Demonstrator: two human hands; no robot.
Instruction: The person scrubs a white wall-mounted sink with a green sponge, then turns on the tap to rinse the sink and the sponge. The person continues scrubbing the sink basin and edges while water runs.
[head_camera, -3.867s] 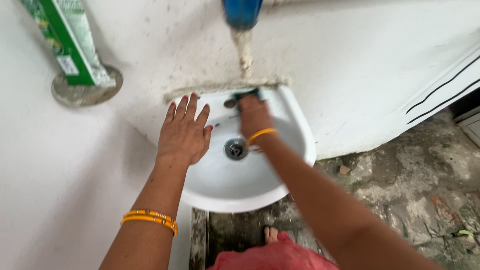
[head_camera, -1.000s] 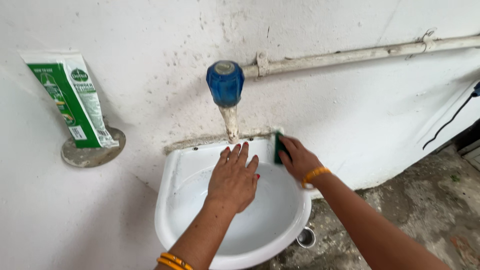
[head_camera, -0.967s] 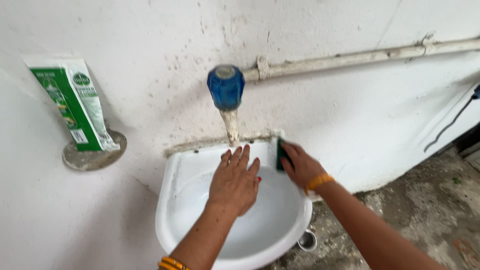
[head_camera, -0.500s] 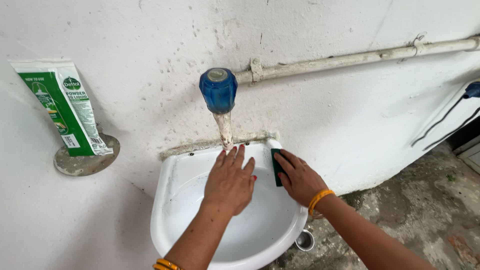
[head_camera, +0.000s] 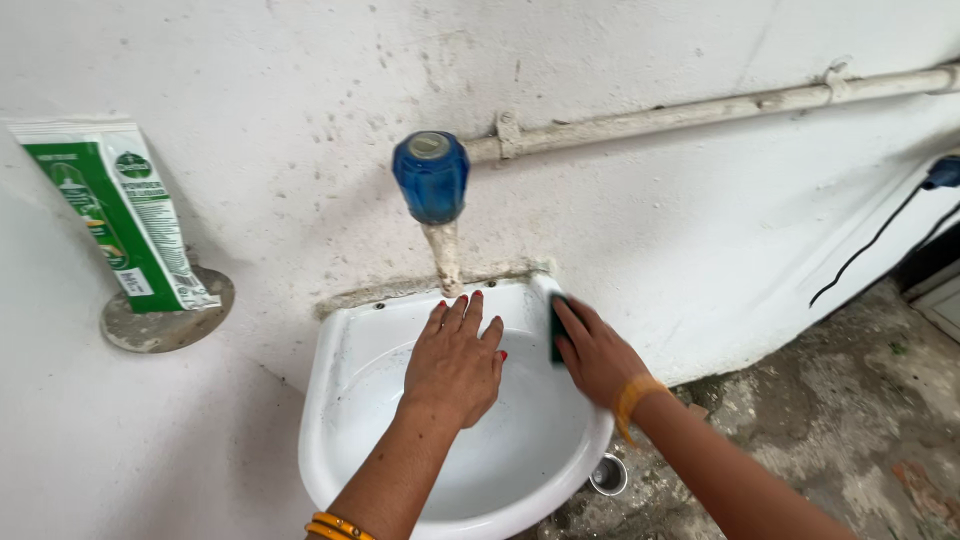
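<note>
**Sponge pressed to the basin's right inner wall**

Sponge (head_camera: 556, 325) is what I watch most closely, though I go through the scene from the biggest thing down. The white wall (head_camera: 620, 230) fills most of my view, speckled and stained, with a pale pipe (head_camera: 720, 105) running across it toward the upper right. Below, the white wash basin (head_camera: 345, 400) is fixed to the wall, its bowl open toward me. On the left, a green and white packet (head_camera: 110, 215) stands on a small round ledge (head_camera: 165, 320), well apart from the basin. A blue tap handle (head_camera: 431, 176) sits above the basin, with its spout dropping to the back rim.

My left hand (head_camera: 455, 365) lies flat inside the bowl, fingers (head_camera: 470, 312) spread apart and pointing to the back rim, gripping nothing; orange bangles (head_camera: 338, 526) ring that forearm. My right hand (head_camera: 598, 355) is at the basin's right side, fingers closed on the dark green sponge, which shows only as a narrow edge against the inner wall near the back right corner. An orange band (head_camera: 633, 398) circles the right wrist.
</note>
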